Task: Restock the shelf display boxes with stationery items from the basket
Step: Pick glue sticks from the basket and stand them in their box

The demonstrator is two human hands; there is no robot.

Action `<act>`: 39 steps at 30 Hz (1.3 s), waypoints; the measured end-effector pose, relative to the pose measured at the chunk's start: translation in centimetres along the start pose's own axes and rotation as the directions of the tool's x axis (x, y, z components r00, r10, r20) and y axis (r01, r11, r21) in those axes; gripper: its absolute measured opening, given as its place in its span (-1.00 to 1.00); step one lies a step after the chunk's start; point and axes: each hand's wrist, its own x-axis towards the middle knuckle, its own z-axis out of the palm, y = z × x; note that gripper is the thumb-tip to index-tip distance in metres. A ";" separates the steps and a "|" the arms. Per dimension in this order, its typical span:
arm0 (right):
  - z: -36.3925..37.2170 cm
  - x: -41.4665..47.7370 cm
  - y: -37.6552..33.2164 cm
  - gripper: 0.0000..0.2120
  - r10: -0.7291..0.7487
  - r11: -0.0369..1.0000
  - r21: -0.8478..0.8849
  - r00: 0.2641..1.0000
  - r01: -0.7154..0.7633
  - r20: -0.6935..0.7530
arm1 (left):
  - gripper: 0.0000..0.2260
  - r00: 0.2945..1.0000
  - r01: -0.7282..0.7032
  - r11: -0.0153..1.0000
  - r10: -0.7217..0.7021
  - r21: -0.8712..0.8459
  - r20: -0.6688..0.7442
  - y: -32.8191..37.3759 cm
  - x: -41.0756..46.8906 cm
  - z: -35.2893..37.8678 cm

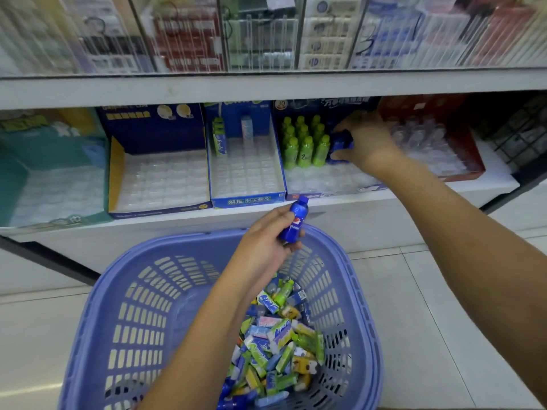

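Shelf (177, 229) with display boxes; lilac basket (97, 291) below, holding mixed stationery items (275, 344). Right hand (370, 140) grasps blue bottles (340, 146) inside the dark display box (325, 106), beside green bottles (305, 143). Left hand (263, 244) grips one blue bottle (294, 220) above the basket rim.

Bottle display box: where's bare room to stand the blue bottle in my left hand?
Bare tray lies between the green bottles and the front lip, also in front of your right hand. The back left is crowded with bottles.
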 end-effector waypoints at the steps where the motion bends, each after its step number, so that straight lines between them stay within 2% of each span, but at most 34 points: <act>1: 0.3 -1.2 -0.4 -0.56 0.010 0.992 0.128 0.996 0.001 -0.084 | -0.86 0.998 -0.047 0.998 0.049 0.050 -0.031 0.0 0.3 0.4; 2: 0.4 -2.8 -0.9 -0.63 0.048 0.947 0.321 0.988 0.002 -0.148 | -0.88 0.992 -0.101 0.987 0.108 0.122 -0.057 -0.1 0.7 0.7; 3: 0.4 -4.5 -1.5 -0.72 0.097 0.842 0.540 0.985 -0.004 -0.143 | -0.88 0.982 -0.159 0.966 0.176 0.205 -0.070 -0.2 1.0 1.0; 5: 0.2 -7.6 -2.6 -0.88 0.063 0.543 0.838 0.998 -0.054 0.024 | -0.90 0.949 -0.268 0.889 0.311 0.371 -0.059 -0.3 1.8 1.7; 7: 0.1 -9.7 -3.2 -0.94 -0.035 0.357 0.930 0.994 -0.084 0.103 | -0.88 0.912 -0.355 0.805 0.411 0.475 -0.015 -0.2 2.6 2.5; 10: -0.1 -10.1 -2.9 -0.93 0.010 0.277 0.957 0.997 -0.081 0.081 | -0.79 0.879 -0.420 0.721 0.475 0.551 0.050 -0.1 3.7 3.6; 12: -0.1 -9.2 -1.7 -0.85 0.115 0.325 0.943 0.993 -0.066 0.029 | -0.66 0.870 -0.404 0.571 0.481 0.715 0.108 -0.3 4.6 3.9; 15: -0.3 -7.2 1.1 -0.77 0.317 0.628 0.775 0.934 -0.076 -0.165 | -0.50 0.894 -0.316 0.178 0.385 0.932 0.230 -1.1 5.7 3.6; 17: 0.0 -6.2 2.8 -0.76 0.349 0.760 0.640 0.901 -0.112 -0.257 | -0.48 0.901 -0.311 -0.051 0.301 0.949 0.312 -1.9 5.9 3.2; 19: 0.6 -5.5 4.0 -0.76 0.327 0.836 0.528 0.908 -0.150 -0.260 | -0.48 0.888 -0.320 -0.171 0.288 0.932 0.358 -2.4 6.0 2.7; 23: 1.1 -4.2 5.1 -0.76 0.258 0.907 0.391 0.941 -0.158 -0.218 | -0.46 0.870 -0.341 -0.213 0.296 0.916 0.393 -2.5 6.3 2.2; 31: -0.4 -3.1 4.4 -0.71 0.300 0.860 0.438 0.954 -0.263 -0.017 | -0.45 0.888 -0.344 -0.213 0.243 0.915 0.390 -2.0 5.9 2.3; 33: -0.8 -3.7 3.7 -0.68 0.295 0.892 0.360 0.955 -0.273 -0.007 | -0.48 0.877 -0.383 -0.102 0.273 0.918 0.396 -2.0 5.0 2.0; 35: -0.7 -5.2 2.3 -0.62 0.281 0.920 0.316 0.953 -0.233 -0.116 | -0.54 0.862 -0.412 0.075 0.353 0.908 0.362 -2.4 3.6 1.2; 37: 0.2 -7.4 -0.2 -0.66 0.221 0.922 0.361 0.956 -0.141 -0.191 | -0.63 0.853 -0.394 0.172 0.433 0.903 0.290 -3.3 2.2 -0.7; 38: 1.0 -8.6 -1.6 -0.72 0.177 0.919 0.376 0.975 -0.115 -0.133 | -0.66 0.864 -0.358 0.193 0.439 0.914 0.246 -4.0 1.7 -2.1; 39: 2.1 -9.7 -3.1 -0.78 0.120 0.918 0.382 0.993 -0.105 -0.014 | -0.69 0.891 -0.294 0.209 0.413 0.933 0.188 -4.8 1.3 -3.8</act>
